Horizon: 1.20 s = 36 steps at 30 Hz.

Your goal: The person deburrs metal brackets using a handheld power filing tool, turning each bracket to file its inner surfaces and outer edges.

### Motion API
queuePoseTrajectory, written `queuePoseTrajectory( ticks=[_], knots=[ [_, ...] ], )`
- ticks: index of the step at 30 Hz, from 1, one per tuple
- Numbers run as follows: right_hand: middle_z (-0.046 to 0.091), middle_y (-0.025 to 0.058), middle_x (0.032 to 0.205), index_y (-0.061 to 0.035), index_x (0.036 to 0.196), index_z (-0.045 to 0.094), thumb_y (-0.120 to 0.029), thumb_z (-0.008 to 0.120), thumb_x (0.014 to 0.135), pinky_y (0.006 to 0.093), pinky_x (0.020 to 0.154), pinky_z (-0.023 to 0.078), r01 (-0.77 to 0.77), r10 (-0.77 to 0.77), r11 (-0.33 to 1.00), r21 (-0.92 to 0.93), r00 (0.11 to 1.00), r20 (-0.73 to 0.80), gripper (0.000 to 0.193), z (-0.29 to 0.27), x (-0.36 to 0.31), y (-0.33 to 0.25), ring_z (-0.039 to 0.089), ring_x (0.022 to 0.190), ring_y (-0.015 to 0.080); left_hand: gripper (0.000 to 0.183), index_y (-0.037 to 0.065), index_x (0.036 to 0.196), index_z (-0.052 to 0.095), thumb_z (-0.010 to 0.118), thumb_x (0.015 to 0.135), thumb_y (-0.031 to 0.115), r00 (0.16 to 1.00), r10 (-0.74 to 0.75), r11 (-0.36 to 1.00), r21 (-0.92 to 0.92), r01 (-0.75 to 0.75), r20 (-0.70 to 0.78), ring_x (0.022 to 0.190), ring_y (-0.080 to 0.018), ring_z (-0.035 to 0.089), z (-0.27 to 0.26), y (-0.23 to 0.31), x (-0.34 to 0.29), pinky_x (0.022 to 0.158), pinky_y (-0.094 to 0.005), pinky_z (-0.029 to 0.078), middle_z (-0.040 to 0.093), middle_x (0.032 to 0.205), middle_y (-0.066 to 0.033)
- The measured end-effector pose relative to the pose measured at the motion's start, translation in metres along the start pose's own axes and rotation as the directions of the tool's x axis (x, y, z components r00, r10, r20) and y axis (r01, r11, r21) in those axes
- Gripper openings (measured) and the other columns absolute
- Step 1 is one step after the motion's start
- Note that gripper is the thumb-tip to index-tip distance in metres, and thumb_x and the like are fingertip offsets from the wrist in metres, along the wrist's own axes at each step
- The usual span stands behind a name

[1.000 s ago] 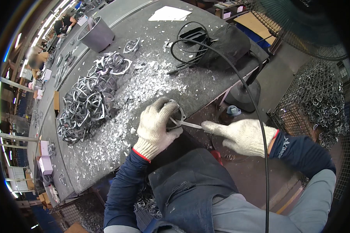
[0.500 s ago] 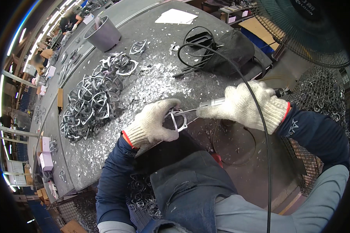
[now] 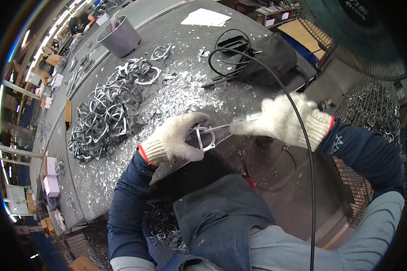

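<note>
My left hand [image 3: 174, 138], in a white knit glove with a red cuff edge, grips a small silver metal frame [image 3: 207, 140] over the table's near edge. My right hand [image 3: 290, 118], gloved alike, is wrapped round a silver hand-held power tool [image 3: 247, 118] with a dark fitting at its rear. From the tool's front a thin, file-like blade [image 3: 220, 127] reaches to the frame's upper opening. Exactly where blade and metal meet is too small to tell. Left of my left hand lies a heap of similar metal frames [image 3: 106, 118] on the grey table.
Metal flakes [image 3: 185, 92] litter the table [image 3: 167, 20]. A grey bucket [image 3: 122, 39], white paper [image 3: 206, 18] and a black bag [image 3: 271, 61] stand or lie farther back. A black cable [image 3: 298, 119] crosses before my right hand. A fan [image 3: 352, 36] and wire basket [image 3: 371, 108] are at right.
My left hand has shifted slightly left and up with the frame. The right hand and tool, now blurred by motion, stay nearly in place.
</note>
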State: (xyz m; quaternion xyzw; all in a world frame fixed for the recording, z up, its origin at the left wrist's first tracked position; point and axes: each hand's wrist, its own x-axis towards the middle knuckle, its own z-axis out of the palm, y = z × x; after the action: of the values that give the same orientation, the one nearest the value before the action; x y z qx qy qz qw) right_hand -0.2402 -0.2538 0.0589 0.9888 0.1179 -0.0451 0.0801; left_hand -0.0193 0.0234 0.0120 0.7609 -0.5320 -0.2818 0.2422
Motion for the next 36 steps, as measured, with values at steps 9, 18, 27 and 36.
queuePoseTrajectory(
  ticks=[9,18,27,36],
  knots=[
    [0.079,0.0219,0.11,-0.042,0.173,0.048,-0.017,0.054,0.115,0.0505,0.075,0.07,0.038,-0.068,0.965,0.261,0.992,0.108,0.064,0.009,-0.016,-0.016,0.084,0.095,0.0372,0.099,-0.001,0.149,0.069,0.095,0.061,0.034,0.999,0.041,0.997,0.071,-0.041,0.0,0.129,-0.0384,0.076,0.002,0.004,-0.004,0.113,-0.044,0.06,0.075,0.143,-0.0235],
    [0.077,0.0267,0.136,-0.0293,0.179,0.04,-0.019,0.069,0.105,0.0544,0.103,0.064,-0.135,-0.143,0.719,0.682,0.932,0.334,0.081,0.003,-0.009,-0.012,0.079,0.116,0.0468,0.096,0.001,0.152,0.066,0.093,0.064,0.027,0.986,0.141,0.975,0.182,-0.124,-0.084,0.135,-0.0417,0.07,0.023,-0.004,-0.013,0.118,-0.0476,0.057,0.073,0.147,-0.0219],
    [0.077,0.0289,0.137,-0.02,0.182,0.035,-0.022,0.066,0.105,0.0526,0.105,0.063,-0.246,-0.141,0.537,0.807,0.917,0.373,0.083,0.035,-0.019,-0.039,0.08,0.117,0.0455,0.102,0.011,0.161,0.063,0.092,0.064,0.025,0.984,0.166,0.945,0.294,-0.141,-0.062,0.158,-0.0454,0.051,0.02,-0.003,-0.014,0.131,-0.0592,0.041,0.066,0.158,-0.02],
    [0.076,0.0217,0.147,-0.0212,0.18,0.041,-0.013,0.076,0.1,0.0477,0.111,0.065,-0.098,-0.004,0.472,0.876,0.994,0.113,0.088,0.061,-0.054,-0.019,0.08,0.124,0.044,0.102,0.004,0.163,0.057,0.099,0.072,0.024,0.932,0.046,0.95,0.303,0.07,-0.359,0.158,-0.0453,0.053,0.052,0.005,-0.031,0.132,-0.0562,0.041,0.064,0.162,-0.0214]
  ],
)
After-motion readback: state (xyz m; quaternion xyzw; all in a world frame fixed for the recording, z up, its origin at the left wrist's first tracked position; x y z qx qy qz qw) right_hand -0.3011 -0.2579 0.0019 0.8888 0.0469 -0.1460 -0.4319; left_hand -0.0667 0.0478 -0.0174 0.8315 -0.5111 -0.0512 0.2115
